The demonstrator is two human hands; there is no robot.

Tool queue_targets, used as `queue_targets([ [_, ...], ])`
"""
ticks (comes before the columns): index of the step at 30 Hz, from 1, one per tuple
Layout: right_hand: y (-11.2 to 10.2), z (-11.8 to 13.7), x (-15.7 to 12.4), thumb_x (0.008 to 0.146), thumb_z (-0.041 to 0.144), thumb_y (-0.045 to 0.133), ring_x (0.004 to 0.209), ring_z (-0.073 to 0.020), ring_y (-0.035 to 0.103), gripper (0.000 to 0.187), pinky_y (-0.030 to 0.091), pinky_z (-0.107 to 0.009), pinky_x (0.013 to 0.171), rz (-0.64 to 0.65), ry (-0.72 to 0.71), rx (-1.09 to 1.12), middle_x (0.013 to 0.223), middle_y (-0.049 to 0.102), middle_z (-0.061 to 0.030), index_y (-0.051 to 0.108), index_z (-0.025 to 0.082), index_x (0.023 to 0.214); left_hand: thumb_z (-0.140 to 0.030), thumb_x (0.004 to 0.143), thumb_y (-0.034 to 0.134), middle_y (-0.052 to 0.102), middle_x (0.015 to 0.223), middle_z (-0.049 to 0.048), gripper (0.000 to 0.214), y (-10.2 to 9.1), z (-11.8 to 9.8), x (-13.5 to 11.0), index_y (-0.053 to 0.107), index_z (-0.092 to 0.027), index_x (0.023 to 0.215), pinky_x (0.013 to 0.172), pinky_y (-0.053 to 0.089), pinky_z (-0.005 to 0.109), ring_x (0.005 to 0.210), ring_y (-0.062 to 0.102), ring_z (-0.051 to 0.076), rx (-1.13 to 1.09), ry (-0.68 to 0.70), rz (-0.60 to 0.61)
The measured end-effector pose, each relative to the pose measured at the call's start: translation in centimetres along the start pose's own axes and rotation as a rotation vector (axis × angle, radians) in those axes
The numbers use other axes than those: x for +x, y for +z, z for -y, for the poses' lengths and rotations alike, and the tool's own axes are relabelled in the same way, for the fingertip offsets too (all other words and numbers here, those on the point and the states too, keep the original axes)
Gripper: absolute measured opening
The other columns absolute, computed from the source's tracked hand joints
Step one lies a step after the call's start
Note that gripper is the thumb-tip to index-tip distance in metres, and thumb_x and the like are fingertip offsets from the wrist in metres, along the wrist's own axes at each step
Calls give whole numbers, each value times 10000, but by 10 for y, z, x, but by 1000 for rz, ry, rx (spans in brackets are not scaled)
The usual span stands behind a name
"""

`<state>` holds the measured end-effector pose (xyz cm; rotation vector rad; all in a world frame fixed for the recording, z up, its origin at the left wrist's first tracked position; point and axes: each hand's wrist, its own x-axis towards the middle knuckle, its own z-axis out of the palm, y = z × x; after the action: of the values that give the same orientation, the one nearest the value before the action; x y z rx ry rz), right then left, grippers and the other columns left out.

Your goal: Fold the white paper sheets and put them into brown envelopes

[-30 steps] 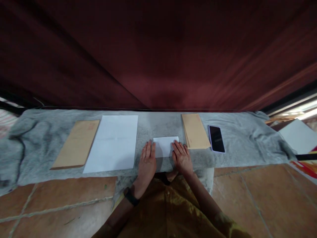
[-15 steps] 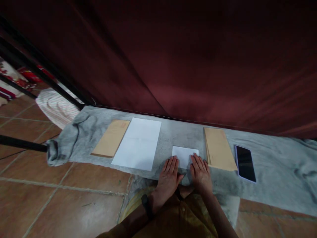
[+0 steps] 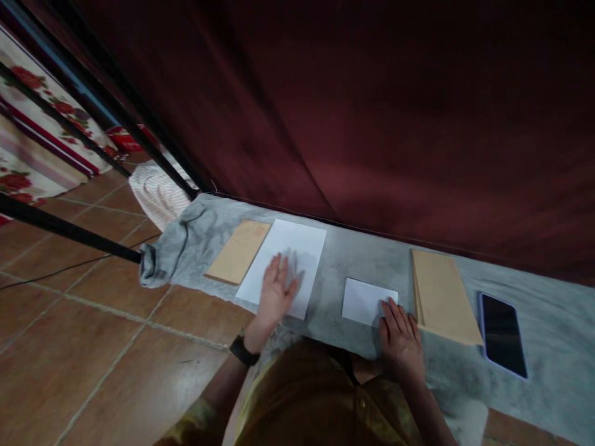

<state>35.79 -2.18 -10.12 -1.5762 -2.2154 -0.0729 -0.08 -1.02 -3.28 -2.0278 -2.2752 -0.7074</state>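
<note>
My left hand [image 3: 276,291] is over the large white paper sheet [image 3: 302,241], fingers spread and holding nothing; its shadow falls on the sheet, and I cannot tell whether it touches. My right hand [image 3: 400,334] lies flat with fingers stretched, its tips on the right edge of a small folded white paper [image 3: 365,301]. Left of the large sheet lies a brown envelope [image 3: 239,251]. A small stack of brown envelopes [image 3: 446,297] lies just right of my right hand.
A grey cloth [image 3: 372,254] covers the narrow surface. At the right lies a phone [image 3: 502,334] with a dark screen. A dark red curtain [image 3: 372,155] hangs behind. Black metal bars [image 3: 69,229] stand at the left, above a tiled floor [image 3: 116,365].
My left hand has left the small folded paper and moved left over the large sheet. My right hand stays at the small paper's right edge. The view has shifted left.
</note>
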Motion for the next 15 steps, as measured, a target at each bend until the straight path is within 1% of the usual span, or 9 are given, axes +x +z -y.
queue_targets([
  [1, 0, 0, 0, 1016, 327, 363, 1369, -287, 490, 525, 303, -511, 1181, -3, 0, -1, 1539, 486, -92, 416, 221, 1528, -429, 984, 480, 307, 1619, 230, 666, -9, 29, 14, 312, -108, 1543, 1183, 335, 526, 1513, 277, 341, 42, -117, -40],
  [3, 0, 0, -1, 1014, 336, 365, 1369, -294, 489, 525, 301, -512, 1180, -3, -1, -6, 1537, 487, -98, 426, 211, 1520, -469, 961, 513, 316, 1594, 280, 738, -26, 83, 34, 307, -45, 1528, 1151, 344, 553, 1492, 283, 406, 140, -351, -63],
  [5, 0, 0, -1, 1014, 329, 355, 1371, -297, 487, 520, 299, -514, 1180, 0, -5, -11, 1534, 490, -102, 434, 202, 1511, -538, 943, 521, 361, 1566, 278, 819, -39, 125, 43, 260, -44, 1542, 1097, 386, 554, 1452, 330, 438, 206, -545, -25],
  [6, 0, 0, -1, 1013, 323, 350, 1373, -297, 486, 518, 298, -514, 1179, 3, -8, -12, 1534, 490, -103, 434, 199, 1509, -546, 907, 571, 410, 1518, 306, 860, -43, 139, 44, 288, -12, 1519, 1061, 411, 558, 1407, 387, 457, 212, -586, -5],
  [7, 1, 0, -1, 1012, 316, 347, 1373, -297, 485, 518, 299, -515, 1178, 4, -9, -12, 1534, 490, -103, 435, 197, 1508, -562, 872, 611, 450, 1479, 312, 877, -45, 149, 43, 334, -7, 1492, 1041, 424, 551, 1368, 434, 461, 216, -609, 21],
  [8, 1, 0, -1, 1010, 311, 346, 1374, -297, 485, 517, 300, -515, 1177, 6, -11, -11, 1535, 489, -102, 435, 198, 1507, -588, 852, 618, 480, 1451, 301, 877, -47, 155, 41, 364, -27, 1476, 1032, 426, 545, 1345, 460, 455, 231, -644, 66],
  [9, 1, 0, -1, 1009, 309, 348, 1374, -297, 485, 517, 301, -515, 1176, 7, -13, -11, 1535, 489, -100, 435, 200, 1507, -607, 841, 615, 500, 1426, 294, 868, -47, 159, 39, 386, -46, 1462, 1019, 432, 537, 1322, 483, 448, 242, -649, 96],
  [12, 1, 0, -1, 1007, 318, 359, 1366, -296, 493, 525, 305, -512, 1174, 0, -10, -18, 1527, 499, -105, 425, 201, 1514, -640, 840, 577, 536, 1366, 275, 824, -48, 161, 37, 426, -84, 1429, 984, 446, 490, 1270, 528, 421, 288, -619, 140],
  [15, 1, -1, 0, 1005, 319, 358, 1361, -297, 498, 534, 309, -510, 1171, -5, -14, -28, 1528, 497, -107, 410, 199, 1522, -647, 802, 611, 566, 1294, 266, 794, -51, 163, 42, 499, -84, 1350, 957, 455, 455, 1219, 551, 410, 309, -596, 151],
])
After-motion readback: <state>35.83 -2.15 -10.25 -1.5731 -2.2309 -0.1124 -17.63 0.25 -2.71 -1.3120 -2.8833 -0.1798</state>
